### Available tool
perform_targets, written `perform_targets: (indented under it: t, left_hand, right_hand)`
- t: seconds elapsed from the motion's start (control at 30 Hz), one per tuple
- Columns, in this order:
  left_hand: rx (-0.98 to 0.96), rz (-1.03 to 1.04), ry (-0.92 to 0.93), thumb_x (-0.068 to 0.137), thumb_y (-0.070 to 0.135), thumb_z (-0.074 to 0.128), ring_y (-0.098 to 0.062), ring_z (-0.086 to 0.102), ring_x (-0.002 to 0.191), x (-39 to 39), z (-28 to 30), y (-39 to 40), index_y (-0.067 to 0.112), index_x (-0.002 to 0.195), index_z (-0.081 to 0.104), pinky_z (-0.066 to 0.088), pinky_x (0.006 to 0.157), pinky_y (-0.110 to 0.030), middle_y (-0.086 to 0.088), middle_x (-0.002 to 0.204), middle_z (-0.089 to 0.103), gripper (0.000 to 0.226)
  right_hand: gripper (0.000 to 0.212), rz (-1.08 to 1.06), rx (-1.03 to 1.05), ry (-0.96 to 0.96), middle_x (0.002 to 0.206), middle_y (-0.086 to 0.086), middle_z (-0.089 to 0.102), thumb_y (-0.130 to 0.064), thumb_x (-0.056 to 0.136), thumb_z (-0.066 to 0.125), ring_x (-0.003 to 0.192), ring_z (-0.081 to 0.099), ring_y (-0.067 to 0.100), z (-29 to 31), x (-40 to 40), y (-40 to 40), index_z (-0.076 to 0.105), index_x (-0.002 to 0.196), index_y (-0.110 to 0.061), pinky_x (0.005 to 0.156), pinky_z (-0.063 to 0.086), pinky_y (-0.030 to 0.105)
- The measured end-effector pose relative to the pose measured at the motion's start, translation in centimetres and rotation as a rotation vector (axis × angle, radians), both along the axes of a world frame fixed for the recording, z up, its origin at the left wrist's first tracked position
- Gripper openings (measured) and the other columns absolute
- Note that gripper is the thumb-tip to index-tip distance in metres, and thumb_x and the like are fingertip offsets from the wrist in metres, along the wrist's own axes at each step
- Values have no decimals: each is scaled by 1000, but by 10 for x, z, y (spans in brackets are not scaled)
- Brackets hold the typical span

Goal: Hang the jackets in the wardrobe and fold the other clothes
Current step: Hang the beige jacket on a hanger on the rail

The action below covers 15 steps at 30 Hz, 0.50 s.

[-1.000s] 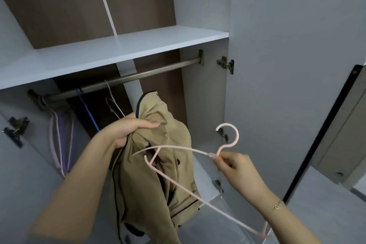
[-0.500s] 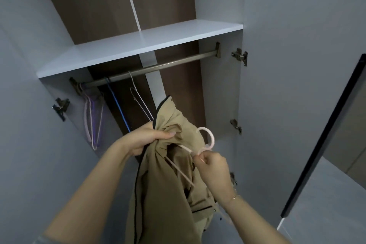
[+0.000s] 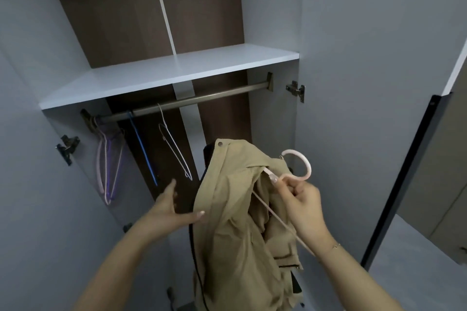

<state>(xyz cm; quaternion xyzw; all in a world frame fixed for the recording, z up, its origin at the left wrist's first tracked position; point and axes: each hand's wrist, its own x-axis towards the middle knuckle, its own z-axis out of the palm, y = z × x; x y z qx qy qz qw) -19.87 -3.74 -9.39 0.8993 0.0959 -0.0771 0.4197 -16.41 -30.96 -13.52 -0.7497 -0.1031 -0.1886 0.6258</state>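
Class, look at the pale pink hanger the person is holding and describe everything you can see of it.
The pink hanger is thin and pale, seemingly coated wire, with a thicker rounded hook pointing up. The right hand pinches it just below the hook. One arm disappears under the collar of the tan jacket; the other slants down to the right past the wrist. It hangs on nothing yet, below the rail.

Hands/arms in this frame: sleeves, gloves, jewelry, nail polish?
Both forearms are bare, no sleeves or gloves in view. The right hand has a thin chain bracelet at the wrist. The left hand wears nothing visible. The nails on both look pale and glossy.
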Motion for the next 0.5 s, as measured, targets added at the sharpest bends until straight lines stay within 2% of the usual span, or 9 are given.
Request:
perform_targets:
  t: [0.03,0.07,0.13,0.2,0.27,0.3,0.37,0.43,0.5]
  left_hand:
    - [87,29,-188,70,46,80,-20,23,143,4,11,-5,35,154,0,29,115,-39,1,159,16,116]
    - [202,-13,-405,71,55,76,-16,14,145,9,23,-13,43,152,-1,20,117,-42,8,159,10,113]
    - [452,-235,-714,78,74,54,-2,3,144,23,42,-34,54,147,5,4,117,-43,20,156,12,87]
    - [552,-414,-756,87,76,31,3,4,144,41,52,-60,54,145,22,-6,118,-43,24,151,25,63]
    - [550,-451,-795,91,71,25,-1,32,132,56,52,-78,45,130,48,5,117,-36,21,129,49,52]
    - [535,-446,-855,92,69,27,-2,44,117,62,50,-82,40,117,56,16,109,-31,21,113,55,48]
    - [483,-464,-920,93,64,32,2,49,97,75,48,-80,38,100,58,25,92,-24,22,94,56,38]
    - [389,-479,-880,93,60,39,1,51,94,88,45,-72,42,93,57,25,89,-18,21,90,58,26]
    - [172,-432,-798,96,47,50,-3,56,92,99,43,-60,38,91,61,31,88,-16,14,89,62,15]
  right_hand:
    - [47,21,-39,-24,53,2,28,-36,93,62,52,25,9,10,3,-5,46,60,-7,53,28,26]
    - [46,48,-72,-53,54,6,31,-35,93,62,53,27,9,20,5,-8,48,59,-8,55,29,27]
    - [43,117,-100,-92,56,12,39,-33,92,63,55,33,12,39,9,-11,53,60,-6,57,33,29]
    - [41,155,-119,-113,59,21,45,-35,90,65,58,36,15,54,11,-11,60,64,-3,58,36,35]
    - [42,160,-134,-126,59,22,43,-35,89,66,58,35,15,63,14,-12,63,67,1,57,33,38]
    - [43,166,-136,-114,58,19,40,-34,89,66,58,32,15,66,17,-13,62,68,3,57,31,37]
    - [41,216,-162,-46,54,8,38,-34,91,65,55,32,12,73,21,-17,63,70,1,56,30,32]
    - [33,308,-242,32,52,-6,49,-35,94,58,52,42,10,83,27,-23,69,75,-10,57,37,27]
    - [37,362,-295,96,64,-3,66,-42,97,49,62,60,9,92,33,-37,72,86,-15,65,48,24]
